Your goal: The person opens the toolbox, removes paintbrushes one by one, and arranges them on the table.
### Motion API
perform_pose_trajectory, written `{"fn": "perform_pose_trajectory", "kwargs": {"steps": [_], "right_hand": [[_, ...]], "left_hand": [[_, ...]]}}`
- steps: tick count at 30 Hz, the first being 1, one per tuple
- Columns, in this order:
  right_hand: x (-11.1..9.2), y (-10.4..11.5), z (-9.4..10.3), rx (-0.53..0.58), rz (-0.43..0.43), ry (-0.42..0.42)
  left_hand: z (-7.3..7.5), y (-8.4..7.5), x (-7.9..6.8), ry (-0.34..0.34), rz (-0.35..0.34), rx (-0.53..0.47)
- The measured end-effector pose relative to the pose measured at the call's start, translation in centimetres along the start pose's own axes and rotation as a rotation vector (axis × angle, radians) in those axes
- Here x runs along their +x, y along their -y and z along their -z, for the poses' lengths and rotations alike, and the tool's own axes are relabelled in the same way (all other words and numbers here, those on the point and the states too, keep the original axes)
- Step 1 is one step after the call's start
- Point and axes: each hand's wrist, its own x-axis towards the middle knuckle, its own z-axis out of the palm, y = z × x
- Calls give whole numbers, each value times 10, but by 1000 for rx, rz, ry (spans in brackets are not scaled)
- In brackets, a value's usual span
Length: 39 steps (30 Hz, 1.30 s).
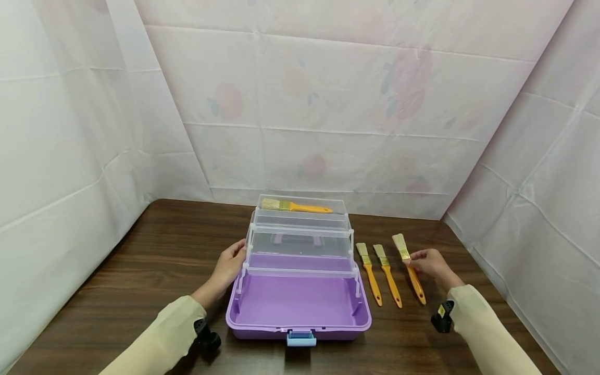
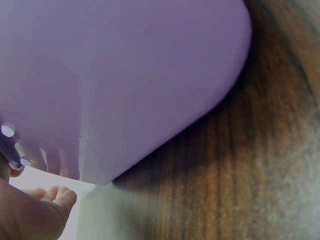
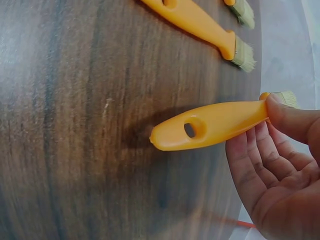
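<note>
My right hand (image 1: 430, 264) pinches a paintbrush (image 1: 415, 285) with a yellow handle between thumb and fingers, near the ferrule. Its pale bristles point away from me, and in the right wrist view its handle (image 3: 215, 122) casts a shadow on the wood. Two similar paintbrushes (image 1: 372, 281) (image 1: 392, 284) lie to its left, beside the box. My left hand (image 1: 229, 268) rests against the left rear side of an open purple box (image 1: 300, 299), fingers relaxed. In the left wrist view the purple wall (image 2: 125, 85) hides part of that hand.
Clear stepped trays (image 1: 300, 237) stand raised over the box's rear, and another yellow-handled paintbrush (image 1: 304, 208) lies in the top one. A light blue latch (image 1: 301, 338) sits at the box front. White patterned cloth (image 1: 300, 104) surrounds the dark wooden table (image 1: 187, 234).
</note>
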Motion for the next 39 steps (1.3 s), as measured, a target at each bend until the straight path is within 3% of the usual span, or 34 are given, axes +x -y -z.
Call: {"fn": "perform_pose_trajectory", "kwargs": {"steps": [22,39], "right_hand": [[5,-17,-9,-36,-42,8],[5,-13,-12,-48,-37,11]], "left_hand": [[0,0,0,0,-1,-7],[0,3,0,-15,-41,-12]]}}
